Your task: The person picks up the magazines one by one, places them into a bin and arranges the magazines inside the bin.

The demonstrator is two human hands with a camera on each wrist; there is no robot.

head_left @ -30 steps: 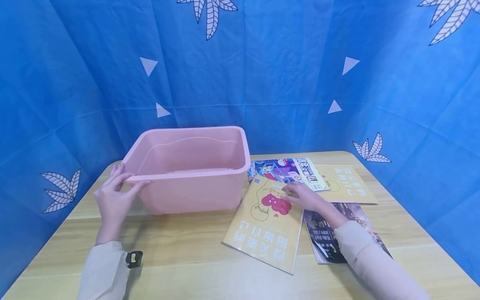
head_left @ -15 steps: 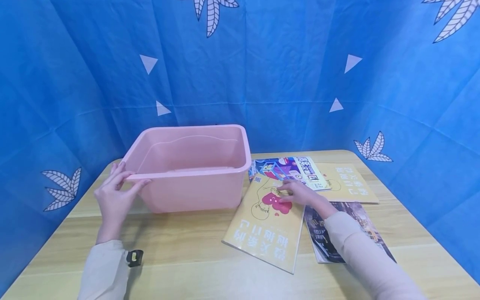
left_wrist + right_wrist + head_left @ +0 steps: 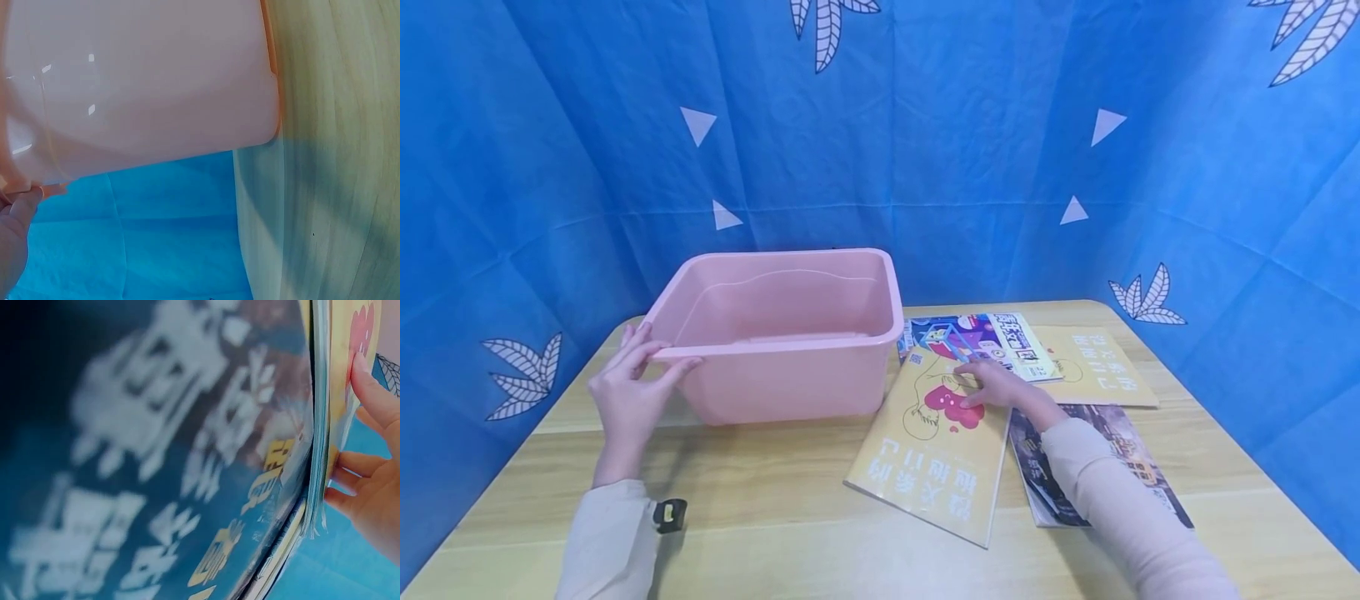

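A pink plastic bin (image 3: 790, 375) stands on the wooden table (image 3: 760, 500), left of centre. My left hand (image 3: 625, 392) grips its front left rim corner, fingers on top and thumb under the lip; the left wrist view shows the bin wall (image 3: 144, 81) and that hand (image 3: 12, 244). My right hand (image 3: 996, 385) lies on a yellow book (image 3: 932, 458) beside the bin. In the right wrist view the thumb presses the yellow cover (image 3: 350, 381) and the fingers of the right hand (image 3: 369, 487) curl round the book's edge.
A colourful magazine (image 3: 977, 333) and a second yellow book (image 3: 1097, 371) lie behind the held book. A dark magazine (image 3: 1120, 467) lies under my right forearm. Blue cloth (image 3: 925, 167) walls the table on three sides.
My right forearm has swung a little to the left while the hand stays on the yellow book. The left hand and the bin have not moved.
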